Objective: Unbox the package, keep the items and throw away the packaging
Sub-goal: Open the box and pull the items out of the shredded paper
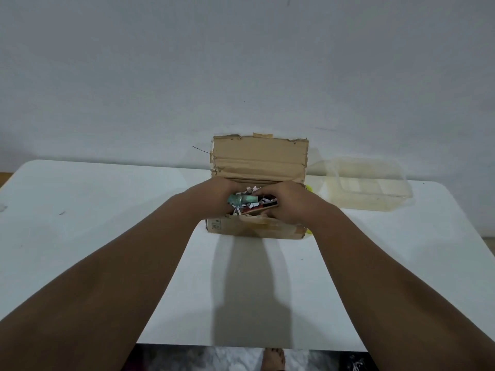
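A brown cardboard box (257, 162) stands on the white table (107, 199), its lid flap raised toward the wall. Both hands are inside its open top. My left hand (214, 194) curls around a teal bottle-like item (242, 200) that lies among shredded white paper filling (250, 189). Over the box's right side, my right hand (288, 203) has its fingers closed on a flat dark red item (261, 207). What lies deeper in the box is hidden by the hands.
A clear plastic container (367, 183) sits on the table right of the box, near the wall. Something small and yellow (309, 188) peeks out behind the box's right side. A bare foot (273, 358) shows on the floor below the table's front edge.
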